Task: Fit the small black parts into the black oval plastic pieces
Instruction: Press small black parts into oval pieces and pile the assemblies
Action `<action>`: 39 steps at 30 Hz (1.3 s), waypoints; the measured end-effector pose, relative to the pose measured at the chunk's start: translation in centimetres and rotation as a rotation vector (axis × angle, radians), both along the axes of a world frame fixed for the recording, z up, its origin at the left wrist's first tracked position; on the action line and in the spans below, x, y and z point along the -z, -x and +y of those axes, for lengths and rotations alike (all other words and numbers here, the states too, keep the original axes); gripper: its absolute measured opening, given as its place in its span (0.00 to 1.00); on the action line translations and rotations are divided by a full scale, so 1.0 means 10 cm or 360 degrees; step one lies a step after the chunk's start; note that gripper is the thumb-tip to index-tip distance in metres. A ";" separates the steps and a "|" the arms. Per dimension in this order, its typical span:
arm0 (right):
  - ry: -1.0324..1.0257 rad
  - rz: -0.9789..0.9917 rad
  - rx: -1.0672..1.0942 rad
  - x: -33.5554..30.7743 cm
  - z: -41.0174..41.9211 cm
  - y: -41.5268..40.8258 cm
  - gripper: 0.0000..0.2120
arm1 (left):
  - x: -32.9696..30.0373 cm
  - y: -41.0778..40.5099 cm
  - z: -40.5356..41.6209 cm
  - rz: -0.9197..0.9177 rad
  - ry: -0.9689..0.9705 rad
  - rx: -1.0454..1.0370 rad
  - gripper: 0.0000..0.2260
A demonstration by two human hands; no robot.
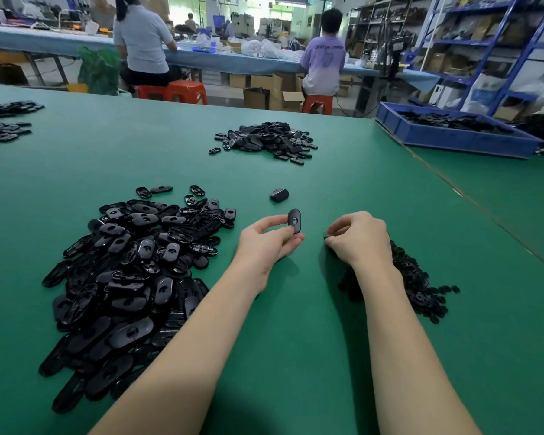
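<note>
Fingers and thumb of the left hand pinch one black oval plastic piece upright above the green table, its round opening facing the person, likely so a part can go straight in. The right hand curls over something small and dark at the edge of the small black parts heap; I judge it a freshly picked part. Unfitted ovals lie heaped at left, within easy reach, and a farther pile probably holds finished ones.
</note>
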State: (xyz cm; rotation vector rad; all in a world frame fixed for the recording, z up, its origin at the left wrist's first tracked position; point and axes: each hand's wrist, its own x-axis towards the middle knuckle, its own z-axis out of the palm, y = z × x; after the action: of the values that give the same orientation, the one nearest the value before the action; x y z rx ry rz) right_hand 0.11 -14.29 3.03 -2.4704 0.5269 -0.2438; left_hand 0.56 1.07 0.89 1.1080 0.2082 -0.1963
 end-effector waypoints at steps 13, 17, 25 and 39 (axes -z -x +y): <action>-0.1931 -0.0442 -0.0316 -0.11 0.21 0.03 0.04 | -0.04 -0.03 0.07 -0.0089 0.0065 -0.0165 0.05; -0.2088 -0.0353 -0.0406 -0.08 0.23 0.05 0.07 | -0.05 -0.02 0.09 -0.0134 0.0039 -0.0155 0.06; -0.2132 -0.0224 -0.0468 -0.03 0.23 0.06 0.05 | -0.09 -0.01 0.11 -0.0273 -0.0137 -0.0101 0.07; -0.1762 -0.0248 -0.0513 -0.07 0.22 0.05 0.04 | -0.10 -0.03 0.17 -0.0234 -0.0108 -0.0199 0.03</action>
State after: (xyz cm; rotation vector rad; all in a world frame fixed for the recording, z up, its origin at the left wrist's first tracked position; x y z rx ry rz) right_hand -0.40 -12.08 3.73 -1.4015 0.1090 0.0083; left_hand 0.83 2.74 1.91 1.1676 0.1528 0.0040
